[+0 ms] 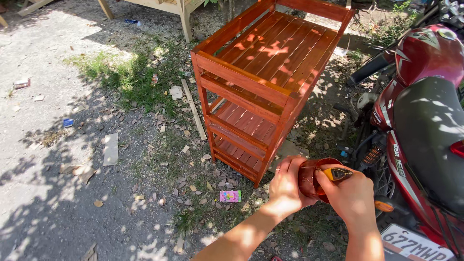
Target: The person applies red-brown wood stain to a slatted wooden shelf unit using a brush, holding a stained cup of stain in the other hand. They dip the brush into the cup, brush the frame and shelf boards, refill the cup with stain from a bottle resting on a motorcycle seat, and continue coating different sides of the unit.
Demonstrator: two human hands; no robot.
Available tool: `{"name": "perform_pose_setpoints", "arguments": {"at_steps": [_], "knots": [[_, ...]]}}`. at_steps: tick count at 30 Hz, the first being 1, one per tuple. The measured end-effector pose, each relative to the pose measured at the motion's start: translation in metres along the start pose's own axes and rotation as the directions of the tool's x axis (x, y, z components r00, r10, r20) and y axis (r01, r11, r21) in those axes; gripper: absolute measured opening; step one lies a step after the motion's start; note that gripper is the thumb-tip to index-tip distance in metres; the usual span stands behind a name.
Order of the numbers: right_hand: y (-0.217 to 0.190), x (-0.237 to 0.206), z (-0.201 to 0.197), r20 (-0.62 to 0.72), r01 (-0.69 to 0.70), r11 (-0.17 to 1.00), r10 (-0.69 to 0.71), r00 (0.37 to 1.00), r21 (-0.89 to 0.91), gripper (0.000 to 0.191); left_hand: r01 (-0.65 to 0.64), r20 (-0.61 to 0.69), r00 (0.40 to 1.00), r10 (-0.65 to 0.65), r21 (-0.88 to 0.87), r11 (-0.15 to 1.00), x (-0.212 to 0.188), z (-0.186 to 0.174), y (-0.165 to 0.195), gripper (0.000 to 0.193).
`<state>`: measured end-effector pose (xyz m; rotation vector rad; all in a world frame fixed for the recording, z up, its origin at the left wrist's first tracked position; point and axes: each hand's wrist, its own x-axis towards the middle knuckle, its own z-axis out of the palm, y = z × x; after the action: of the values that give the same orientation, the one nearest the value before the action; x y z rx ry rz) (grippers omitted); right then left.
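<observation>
Low in the frame, right of centre, we hold a small reddish container in our left hand, fingers wrapped round it; our right hand grips a yellow-handled brush over it (bristles hidden); above, the slatted wooden rack already looks evenly stained and glossy; a red motorcycle crowds the right edge; wood scraps litter the ground.

Pink wrapper on ground, white number plate lower right
</observation>
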<state>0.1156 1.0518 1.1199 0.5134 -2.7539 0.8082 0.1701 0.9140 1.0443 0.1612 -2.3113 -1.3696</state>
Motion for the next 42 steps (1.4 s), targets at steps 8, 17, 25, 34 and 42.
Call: {"name": "perform_pose_setpoints", "arguments": {"at_steps": [8,17,25,34,42], "knots": [[0.102,0.045,-0.059,0.018,0.058,0.987,-0.061,0.998,0.152,0.025,0.126,-0.123,0.986,-0.112,0.108,0.986,0.026,0.099,0.050,0.104],[0.164,0.058,-0.077,-0.005,0.090,0.938,-0.094,0.996,0.335,0.020,0.184,-0.111,0.979,-0.170,0.137,0.973,0.038,0.163,0.066,0.105],[0.175,0.089,-0.072,0.086,-0.200,0.846,0.181,0.980,0.495,0.016,0.199,-0.054,0.980,-0.192,0.196,0.960,0.083,0.180,0.049,0.101],[0.175,0.181,-0.057,-0.043,-0.065,0.891,0.094,0.995,0.450,0.016,0.190,-0.096,0.979,-0.181,0.090,0.978,0.181,0.182,0.024,0.098],[0.172,0.266,-0.038,-0.034,-0.107,0.773,0.164,0.986,0.626,0.016,0.200,-0.132,0.973,-0.189,0.073,0.977,0.259,0.166,0.010,0.100]]}}
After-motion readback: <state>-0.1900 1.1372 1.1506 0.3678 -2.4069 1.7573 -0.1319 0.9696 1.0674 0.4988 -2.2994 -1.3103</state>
